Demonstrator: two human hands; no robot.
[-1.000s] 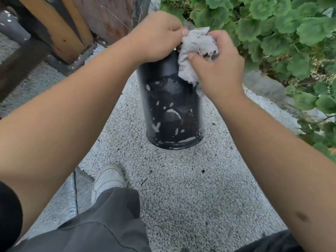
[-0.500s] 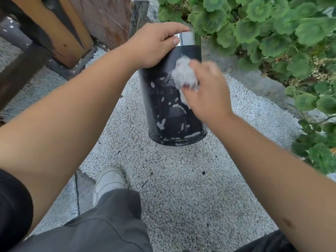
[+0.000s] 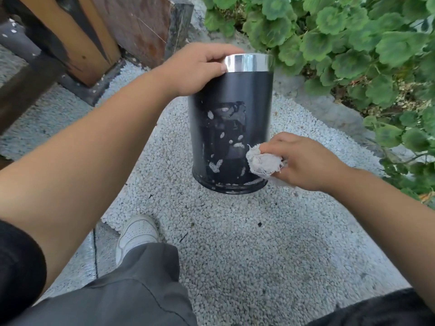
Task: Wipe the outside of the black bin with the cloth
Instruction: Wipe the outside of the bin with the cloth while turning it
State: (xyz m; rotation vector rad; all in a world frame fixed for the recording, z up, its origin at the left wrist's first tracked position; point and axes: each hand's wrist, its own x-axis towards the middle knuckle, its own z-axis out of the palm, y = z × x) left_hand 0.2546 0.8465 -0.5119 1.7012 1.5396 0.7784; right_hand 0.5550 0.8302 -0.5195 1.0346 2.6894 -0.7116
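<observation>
The black bin [image 3: 244, 95] stands upright on white gravel, a cylinder with a shiny metal rim and pale flecks and scuffs on its near side. My left hand [image 3: 197, 67] grips the bin at the top left, fingers curled over the rim. My right hand [image 3: 303, 161] holds a crumpled grey-white cloth [image 3: 262, 162] pressed against the bin's lower right side, close to the base.
Green leafy plants [image 3: 353, 43] crowd the right and back. A wooden and stone post [image 3: 98, 31] stands at the back left. My white shoe [image 3: 136, 231] and grey trouser leg [image 3: 131, 297] are in front of the bin on the gravel [image 3: 259, 243].
My right hand has dragged the cloth down the bin's side from the rim to near the base. My left hand has stayed on the rim, which now shows uncovered.
</observation>
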